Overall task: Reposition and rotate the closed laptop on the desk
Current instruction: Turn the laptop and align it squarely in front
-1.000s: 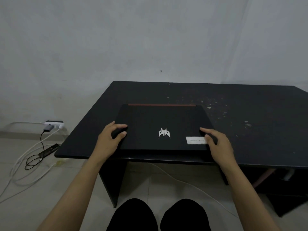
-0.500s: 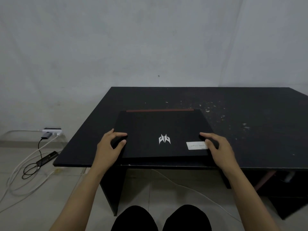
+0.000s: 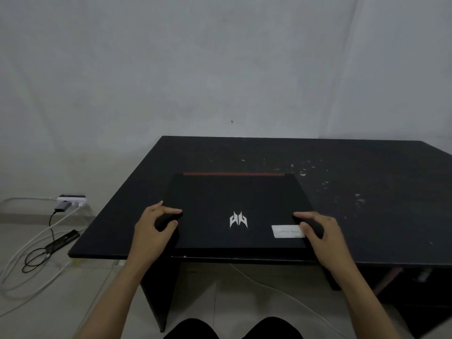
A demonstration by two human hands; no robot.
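Observation:
A closed black laptop with a silver logo, a white label near its front right corner and a red strip along its far edge lies flat near the front edge of the black desk. My left hand grips the laptop's left edge, thumb on the lid and fingers curled at the side. On the opposite side my right hand holds the right edge beside the label in the same way. The laptop sits square to the desk's front edge.
The desk's right half carries white scuff marks. A grey wall stands right behind it. On the floor to the left are a wall socket with plugs, white and black cables and a dark adapter. A white cable runs under the desk.
The camera has tilted up, so desk and laptop sit lower in view. Both hands keep their hold on the laptop's sides; the laptop itself shows no clear movement on the desk.

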